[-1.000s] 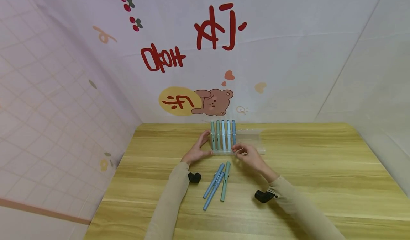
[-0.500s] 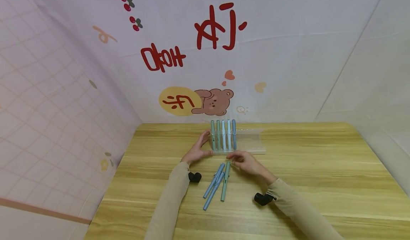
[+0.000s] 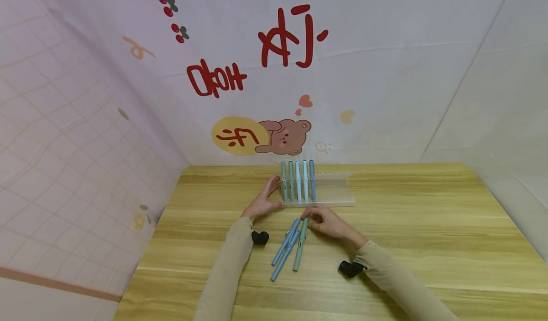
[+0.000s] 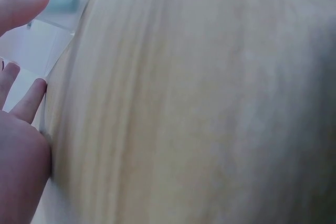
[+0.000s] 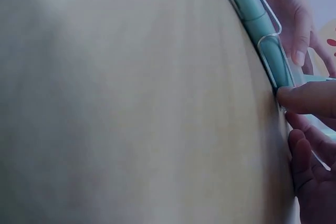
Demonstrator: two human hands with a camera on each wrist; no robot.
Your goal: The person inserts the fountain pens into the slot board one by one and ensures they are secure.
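Green pen (image 3: 300, 242) pinched by right hand (image 3: 326, 222), its clip showing only wrist-side; left hand (image 3: 263, 199), fingers spread, steadies rack (image 3: 331, 188).

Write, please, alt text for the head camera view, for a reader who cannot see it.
A person's right hand pinches the top of a green pen lying on a wooden table, beside two blue pens. The left hand rests on the left end of a clear rack holding five upright pens.

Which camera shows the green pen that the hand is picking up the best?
The head view: the whole green pen lies on the table, right hand at its top. Right wrist view shows only its clip end, close. Left wrist view misses it.
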